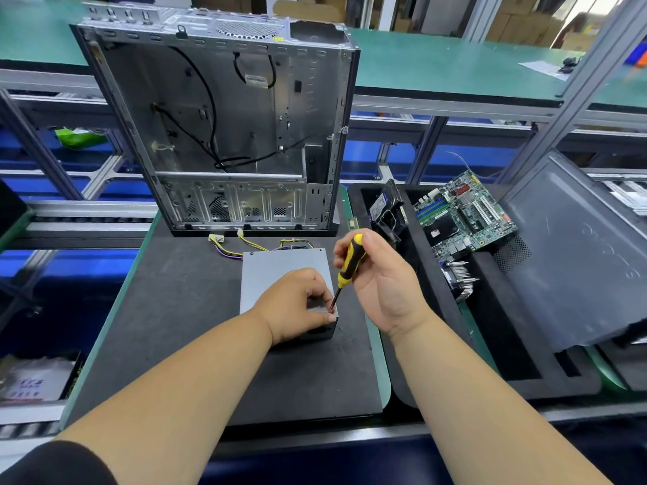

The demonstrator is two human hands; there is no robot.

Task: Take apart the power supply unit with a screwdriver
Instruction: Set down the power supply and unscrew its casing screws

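Grey power supply unit; yellow-black screwdriver; green motherboard.

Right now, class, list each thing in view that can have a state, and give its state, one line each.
Power supply unit: lying flat on the black mat, casing closed, cables trailing behind.
Screwdriver: tilted, tip at the unit's near right corner.
Right hand: grips the screwdriver handle.
Left hand: rests on the unit, fingers at the tip.
Computer case: upright, side open, gutted.
Motherboard: removed, lying tilted in the black tray.
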